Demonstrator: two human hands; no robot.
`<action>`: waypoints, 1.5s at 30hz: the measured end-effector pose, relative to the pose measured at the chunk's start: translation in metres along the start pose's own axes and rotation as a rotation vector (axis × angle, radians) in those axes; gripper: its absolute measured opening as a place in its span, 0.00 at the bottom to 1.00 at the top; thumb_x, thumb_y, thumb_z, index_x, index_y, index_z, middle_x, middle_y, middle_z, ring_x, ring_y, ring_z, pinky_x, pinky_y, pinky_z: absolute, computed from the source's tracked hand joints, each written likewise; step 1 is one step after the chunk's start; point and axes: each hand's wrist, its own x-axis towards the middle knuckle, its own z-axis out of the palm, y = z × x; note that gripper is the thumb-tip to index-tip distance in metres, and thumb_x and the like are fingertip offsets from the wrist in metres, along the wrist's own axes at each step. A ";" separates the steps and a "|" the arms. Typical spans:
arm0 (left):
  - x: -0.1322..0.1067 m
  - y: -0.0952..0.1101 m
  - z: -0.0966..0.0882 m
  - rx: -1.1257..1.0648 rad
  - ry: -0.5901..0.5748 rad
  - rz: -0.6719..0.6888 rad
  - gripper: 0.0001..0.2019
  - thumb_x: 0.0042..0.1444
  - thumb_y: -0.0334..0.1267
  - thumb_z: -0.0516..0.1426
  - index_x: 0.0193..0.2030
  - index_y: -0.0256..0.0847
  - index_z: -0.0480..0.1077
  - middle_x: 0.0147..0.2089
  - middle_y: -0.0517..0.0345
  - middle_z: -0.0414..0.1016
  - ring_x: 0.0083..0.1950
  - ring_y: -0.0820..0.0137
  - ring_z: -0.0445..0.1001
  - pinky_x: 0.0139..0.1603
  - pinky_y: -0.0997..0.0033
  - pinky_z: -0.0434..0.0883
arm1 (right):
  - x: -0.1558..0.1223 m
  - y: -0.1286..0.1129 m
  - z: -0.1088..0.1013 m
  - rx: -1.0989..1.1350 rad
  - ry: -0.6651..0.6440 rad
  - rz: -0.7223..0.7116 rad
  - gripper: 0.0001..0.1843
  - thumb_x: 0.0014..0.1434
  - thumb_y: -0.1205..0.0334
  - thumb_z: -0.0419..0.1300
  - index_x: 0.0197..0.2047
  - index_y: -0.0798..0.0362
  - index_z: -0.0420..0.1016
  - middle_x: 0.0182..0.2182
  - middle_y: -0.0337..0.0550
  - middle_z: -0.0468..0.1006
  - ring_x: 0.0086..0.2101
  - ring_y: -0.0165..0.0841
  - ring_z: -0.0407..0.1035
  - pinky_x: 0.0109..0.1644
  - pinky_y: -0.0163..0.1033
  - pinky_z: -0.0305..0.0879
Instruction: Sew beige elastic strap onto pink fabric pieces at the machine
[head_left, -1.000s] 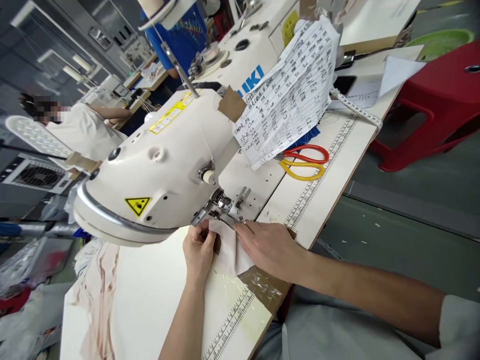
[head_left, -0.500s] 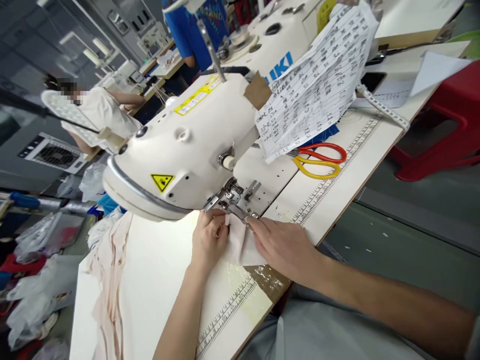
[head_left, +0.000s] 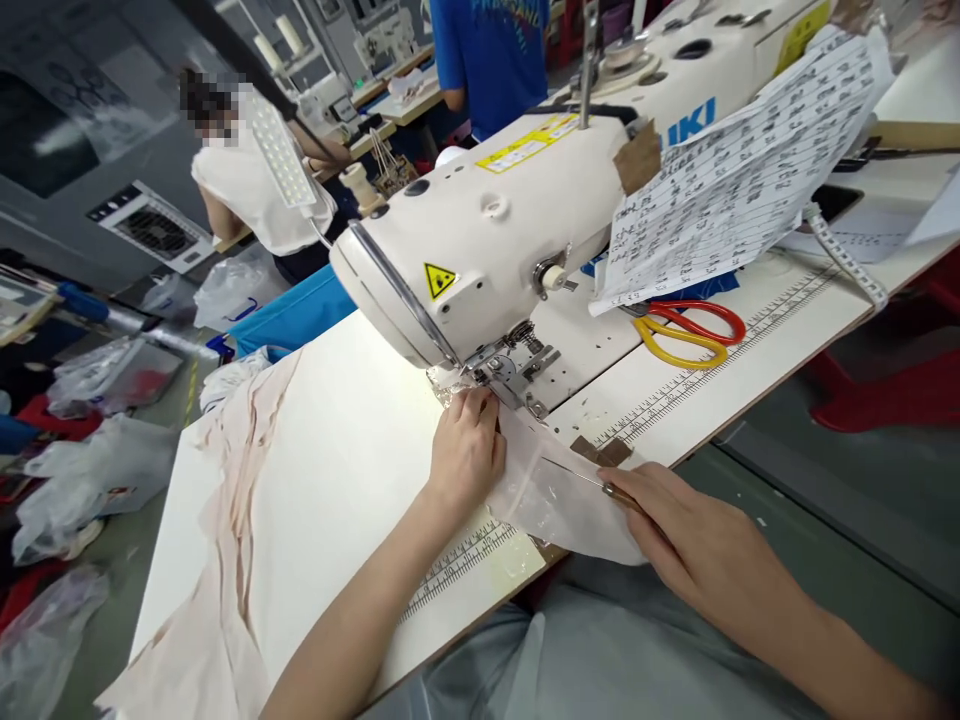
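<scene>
A pale pink fabric piece (head_left: 570, 510) lies under the presser foot (head_left: 499, 385) of a white sewing machine (head_left: 465, 240) and spreads toward the table's front edge. Close to the foot, my left hand (head_left: 466, 445) has its fingers curled on the fabric's left side; the fingertips are partly hidden. My right hand (head_left: 694, 530) is closed round the wooden handle of an awl (head_left: 616, 494). The awl's thin metal shaft points left over the fabric. Part of the cloth's right edge runs beside the right hand's fingers.
Red-and-yellow-handled scissors (head_left: 686, 335) rest right of the machine, beside a handwritten paper sheet (head_left: 727, 180) and a tape measure (head_left: 847, 255). Pale pink fabric strips (head_left: 240, 500) lie at the table's left. Printed rulers (head_left: 690, 385) run along the front. Two people sit or stand beyond.
My right hand has moved away from the presser foot, toward the front right, and the awl now shows in it. More of the fabric is uncovered. The camera view has shifted left.
</scene>
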 end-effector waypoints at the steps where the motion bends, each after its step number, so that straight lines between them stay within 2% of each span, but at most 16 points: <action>1: -0.002 0.002 0.001 0.004 0.001 -0.010 0.18 0.56 0.26 0.51 0.53 0.31 0.70 0.54 0.39 0.70 0.54 0.54 0.69 0.53 0.51 0.75 | 0.002 0.001 0.000 -0.036 0.009 -0.023 0.16 0.69 0.68 0.44 0.56 0.55 0.66 0.36 0.45 0.78 0.27 0.32 0.75 0.27 0.36 0.68; 7: -0.011 0.003 0.000 -0.027 0.030 0.011 0.20 0.59 0.28 0.49 0.57 0.30 0.70 0.57 0.43 0.73 0.60 0.57 0.69 0.59 0.55 0.72 | 0.001 0.002 -0.004 -0.059 -0.023 -0.157 0.15 0.69 0.71 0.45 0.55 0.57 0.66 0.39 0.45 0.82 0.36 0.34 0.79 0.37 0.37 0.73; 15: -0.009 0.004 -0.002 0.018 0.013 0.008 0.19 0.60 0.30 0.51 0.56 0.33 0.72 0.58 0.46 0.75 0.59 0.58 0.70 0.58 0.57 0.71 | 0.000 -0.004 -0.013 -0.036 -0.134 -0.122 0.18 0.66 0.73 0.44 0.56 0.57 0.64 0.38 0.45 0.82 0.34 0.33 0.79 0.34 0.36 0.74; 19: -0.008 0.003 0.000 0.001 0.024 -0.004 0.19 0.61 0.30 0.50 0.56 0.30 0.72 0.58 0.45 0.75 0.60 0.59 0.70 0.59 0.57 0.71 | 0.005 -0.006 -0.015 -0.042 -0.192 -0.112 0.20 0.65 0.73 0.43 0.57 0.57 0.64 0.39 0.46 0.82 0.35 0.34 0.79 0.33 0.38 0.74; 27: -0.008 0.000 -0.001 -0.024 -0.022 -0.009 0.21 0.62 0.31 0.48 0.59 0.24 0.69 0.60 0.41 0.73 0.63 0.57 0.67 0.63 0.55 0.69 | 0.017 -0.010 -0.014 -0.078 -0.191 -0.103 0.19 0.64 0.72 0.44 0.55 0.57 0.67 0.41 0.48 0.82 0.35 0.36 0.79 0.32 0.39 0.72; 34: -0.008 0.006 -0.003 0.007 -0.079 -0.043 0.24 0.62 0.33 0.49 0.62 0.21 0.65 0.62 0.36 0.69 0.63 0.52 0.65 0.63 0.52 0.68 | 0.024 -0.008 -0.014 -0.085 -0.227 -0.088 0.19 0.63 0.72 0.45 0.55 0.58 0.67 0.37 0.45 0.81 0.32 0.35 0.77 0.29 0.37 0.68; 37: -0.008 0.007 -0.005 0.017 -0.096 -0.055 0.24 0.63 0.33 0.48 0.62 0.22 0.65 0.62 0.37 0.68 0.63 0.52 0.64 0.63 0.53 0.68 | 0.027 -0.008 -0.011 -0.067 -0.227 -0.072 0.19 0.62 0.72 0.45 0.52 0.57 0.69 0.35 0.44 0.80 0.31 0.35 0.76 0.28 0.37 0.66; 45: -0.012 0.014 -0.009 0.015 -0.125 -0.060 0.25 0.62 0.34 0.48 0.64 0.23 0.63 0.65 0.36 0.65 0.67 0.51 0.61 0.66 0.50 0.63 | 0.037 -0.012 -0.007 -0.025 -0.276 -0.024 0.13 0.60 0.73 0.46 0.38 0.54 0.70 0.27 0.40 0.72 0.26 0.33 0.69 0.26 0.36 0.56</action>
